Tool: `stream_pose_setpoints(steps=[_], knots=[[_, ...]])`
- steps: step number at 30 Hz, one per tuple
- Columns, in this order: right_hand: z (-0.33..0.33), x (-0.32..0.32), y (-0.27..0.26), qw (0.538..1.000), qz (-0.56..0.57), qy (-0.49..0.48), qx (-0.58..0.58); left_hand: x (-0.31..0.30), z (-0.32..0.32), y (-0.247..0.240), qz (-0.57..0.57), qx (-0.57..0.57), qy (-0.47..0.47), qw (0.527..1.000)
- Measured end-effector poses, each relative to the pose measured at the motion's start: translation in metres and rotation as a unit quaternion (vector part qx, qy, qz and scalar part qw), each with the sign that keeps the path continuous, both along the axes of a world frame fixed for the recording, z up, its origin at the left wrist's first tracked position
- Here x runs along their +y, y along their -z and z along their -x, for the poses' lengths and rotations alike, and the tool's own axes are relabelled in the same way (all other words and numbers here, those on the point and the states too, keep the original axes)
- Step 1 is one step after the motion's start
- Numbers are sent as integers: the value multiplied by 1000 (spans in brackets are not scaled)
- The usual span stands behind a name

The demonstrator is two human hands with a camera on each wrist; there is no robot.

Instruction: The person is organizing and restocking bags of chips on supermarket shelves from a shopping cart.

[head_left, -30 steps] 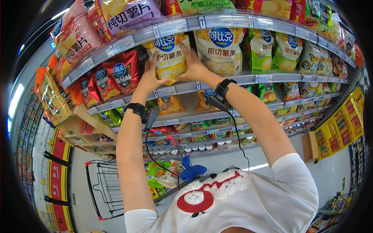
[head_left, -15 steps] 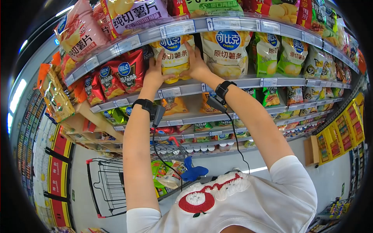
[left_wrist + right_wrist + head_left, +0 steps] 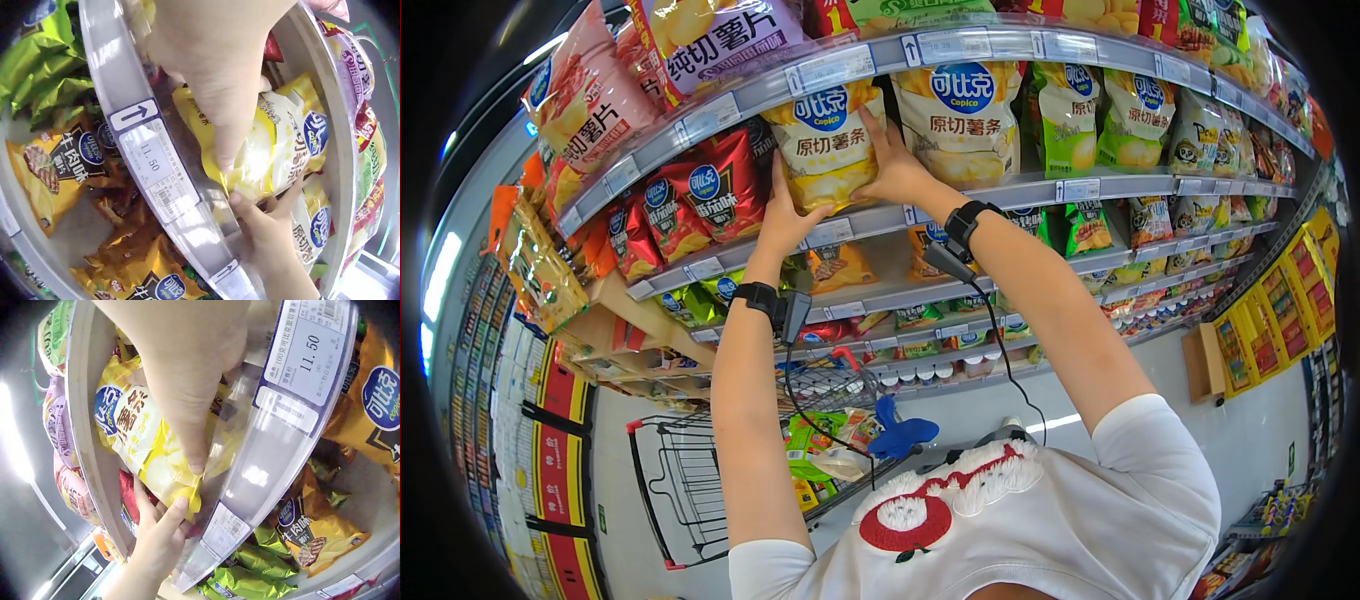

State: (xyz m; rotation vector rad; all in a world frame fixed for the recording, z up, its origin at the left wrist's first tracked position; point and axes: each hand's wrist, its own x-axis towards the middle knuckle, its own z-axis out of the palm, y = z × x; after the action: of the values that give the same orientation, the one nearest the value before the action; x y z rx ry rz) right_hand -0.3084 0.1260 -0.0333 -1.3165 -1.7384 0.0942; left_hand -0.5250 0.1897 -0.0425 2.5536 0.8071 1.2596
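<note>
A yellow and white bag of potato chips (image 3: pixel 830 148) stands on the shelf with its blue logo facing out, between my two hands. My left hand (image 3: pixel 787 218) grips its left side, thumb along the bottom front edge. From the right, my right hand (image 3: pixel 897 177) holds the other side, fingers spread up along it. In the left wrist view both thumbs meet the yellow lower edge of the bag (image 3: pixel 262 150). The right wrist view shows the left hand (image 3: pixel 156 540) pinching the bag's bottom corner; fingers behind the bag are hidden.
A matching bag (image 3: pixel 960 120) stands close on the right, red chip bags (image 3: pixel 715 195) on the left. The upper shelf edge (image 3: pixel 840 68) runs just above the held bag, a price-tag rail (image 3: pixel 830 232) below. A shopping cart (image 3: pixel 690 490) with packets stands lower left.
Half a second ago the bag looked narrower, its logo partly covered by the upper shelf edge. Now it appears larger, with more of the logo visible. Both hands remain on it.
</note>
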Motion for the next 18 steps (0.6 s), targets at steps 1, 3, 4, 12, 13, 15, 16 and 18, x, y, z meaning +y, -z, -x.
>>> stream_pose_setpoints(steps=[1, 3, 4, 12, 13, 15, 16, 18], knots=[[0, 0, 0, 1000, 1, -2, 2, -1, 2, -2, 48, 0, 21, 999], [1, -1, -2, 1000, 4, 1, 3, 1, 3, -5, 55, 5, 38, 998], [1, -1, -2, 1000, 6, 2, 4, 2, 3, -6, 59, 6, 47, 997], [3, 1, -3, 999, -14, 32, 19, 11, -5, -4, 45, -19, 41, 998], [3, 1, -3, 999, -16, 36, 21, 12, -6, -5, 44, -20, 38, 998], [4, 1, -4, 999, -17, 39, 29, 15, -9, -5, 41, -26, 45, 998], [4, 1, -4, 998, -17, 40, 33, 17, -10, -4, 40, -28, 49, 998], [2, 2, -3, 998, -26, 30, 40, 20, -12, -5, 27, -32, 54, 998]])
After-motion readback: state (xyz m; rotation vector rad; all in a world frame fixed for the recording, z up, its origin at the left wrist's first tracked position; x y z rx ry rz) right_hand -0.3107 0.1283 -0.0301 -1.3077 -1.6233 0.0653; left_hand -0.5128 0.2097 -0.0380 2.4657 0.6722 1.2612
